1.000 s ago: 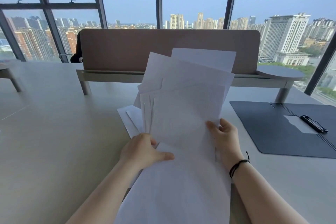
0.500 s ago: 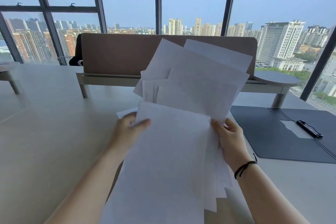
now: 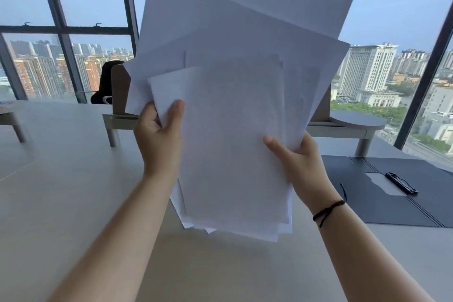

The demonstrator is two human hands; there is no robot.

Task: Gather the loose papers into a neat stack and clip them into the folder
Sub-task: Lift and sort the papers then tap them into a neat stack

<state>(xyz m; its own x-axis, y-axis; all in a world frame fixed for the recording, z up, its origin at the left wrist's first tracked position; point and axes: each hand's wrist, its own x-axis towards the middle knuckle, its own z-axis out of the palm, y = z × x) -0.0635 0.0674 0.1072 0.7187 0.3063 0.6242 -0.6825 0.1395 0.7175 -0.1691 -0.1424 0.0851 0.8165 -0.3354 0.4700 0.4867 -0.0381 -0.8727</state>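
Several white papers (image 3: 235, 110) stand upright in the air above the table, fanned out unevenly with their corners askew. My left hand (image 3: 159, 135) grips their left edge, thumb in front. My right hand (image 3: 297, 162) holds the right edge lower down, thumb across the front sheet. A dark open folder (image 3: 382, 203) lies flat on the table at the right, apart from the papers. On it lies a black clip (image 3: 401, 182) beside a pale pocket.
The pale table (image 3: 73, 191) stretches left and toward me. A brown desk divider (image 3: 119, 91) on metal legs stands behind the papers, with a round grey shelf (image 3: 358, 119) at its right end. Tall windows rise beyond.
Both hands have lifted the papers off the table and tipped them upright, higher and closer to the camera. No sheet remains on the table where the pile lay.
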